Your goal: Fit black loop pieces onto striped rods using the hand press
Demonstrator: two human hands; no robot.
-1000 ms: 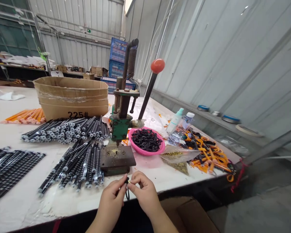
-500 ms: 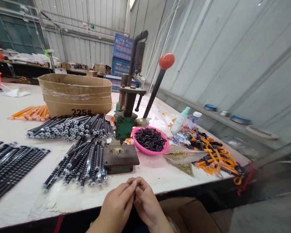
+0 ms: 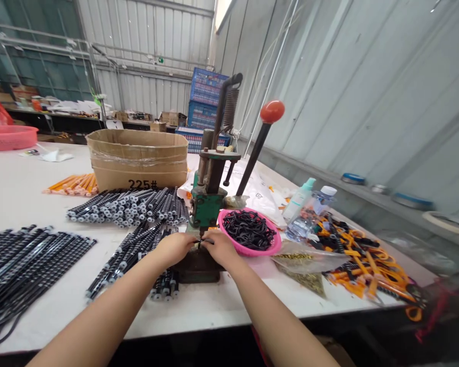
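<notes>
while my fingertips hold a narrow pinch on a small dark piece (image 3: 201, 243), too small to make out, my left hand (image 3: 175, 250) and right hand (image 3: 222, 250) meet under the green hand press (image 3: 208, 206), above its rusty base plate (image 3: 199, 273), with black loops (image 3: 248, 229) in a pink bowl (image 3: 250, 252) just right and rows of black rods (image 3: 128, 208) left

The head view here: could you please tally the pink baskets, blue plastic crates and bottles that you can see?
Pink plastic baskets: 2, one by the press and one far off
Blue plastic crates: 3, top, middle and lowest
Bottles: 2, pump bottle and clear bottle
Total: 7
</notes>
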